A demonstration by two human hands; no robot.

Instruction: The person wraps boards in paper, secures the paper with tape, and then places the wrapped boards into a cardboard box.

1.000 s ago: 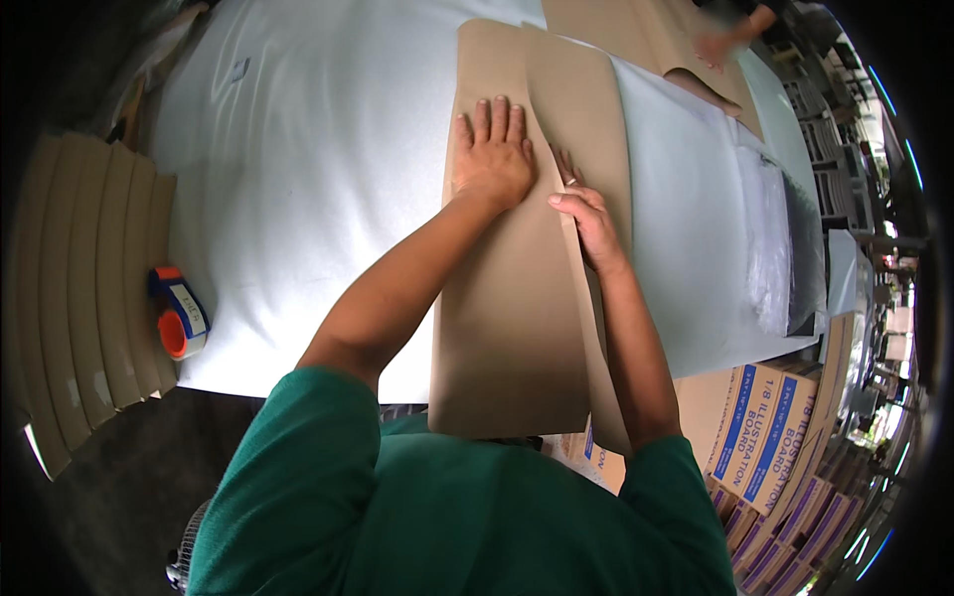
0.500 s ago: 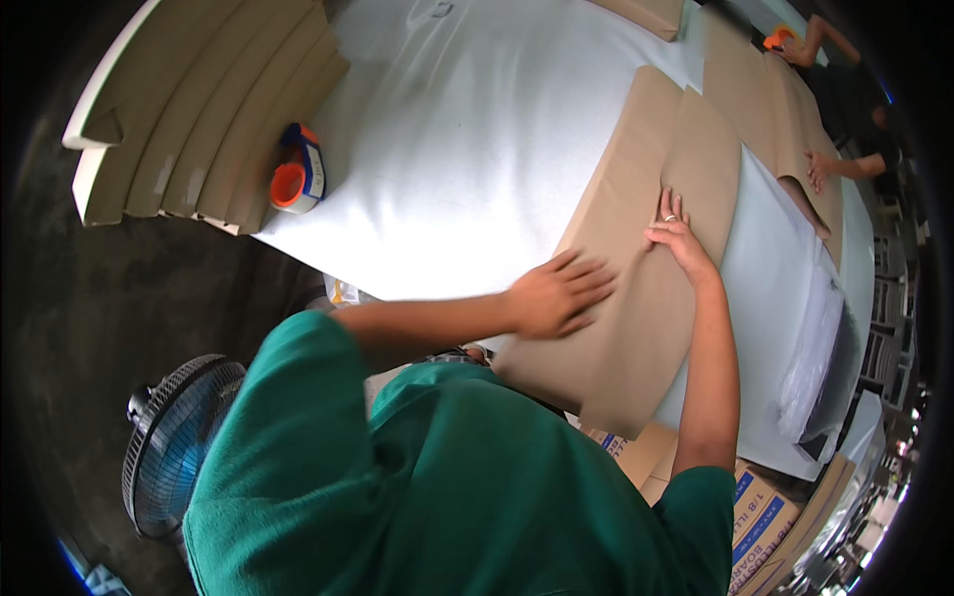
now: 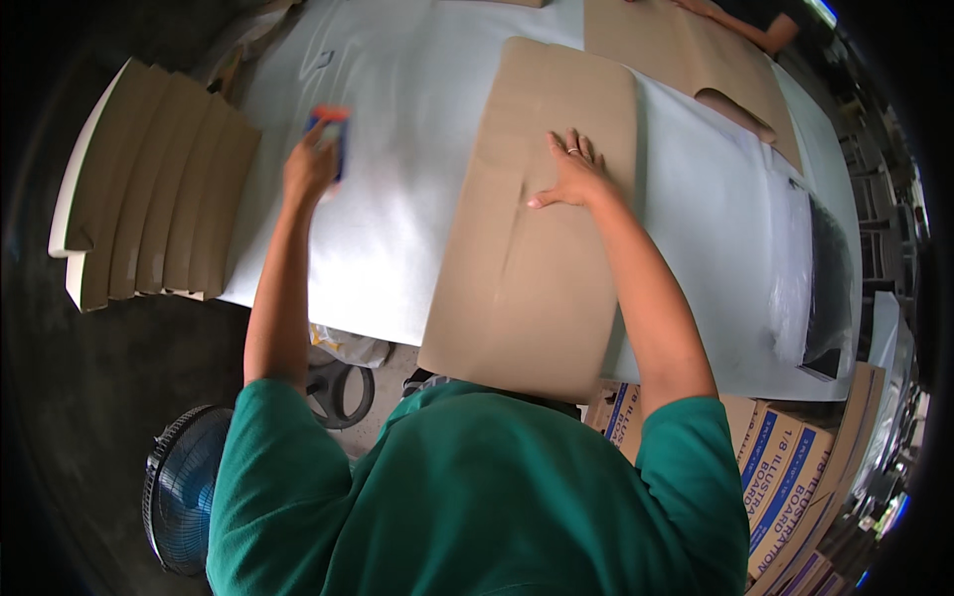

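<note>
My left hand (image 3: 310,171) is closed around a tape dispenser (image 3: 340,134) with orange and blue parts, blurred by motion, over the white tabletop (image 3: 397,219). In front of me lies a long brown paper wrap (image 3: 527,298), folded into a flat parcel with a crease along its middle. What is inside it is hidden. My right hand (image 3: 573,177), with a ring on one finger, rests on the parcel's upper part, fingers spread.
Brown wrapped parcels (image 3: 164,189) lean in a row at the table's left end. Another brown sheet (image 3: 686,60) lies at the far right, with a co-worker's arm (image 3: 745,32) over it. A plastic-wrapped pack (image 3: 805,278), cardboard boxes (image 3: 780,477) and a fan (image 3: 184,492) are around me.
My left hand has left the brown paper and moved left to take hold of the tape dispenser, now lifted from beside the parcels. My right hand stays on the paper, fingers spread wider.
</note>
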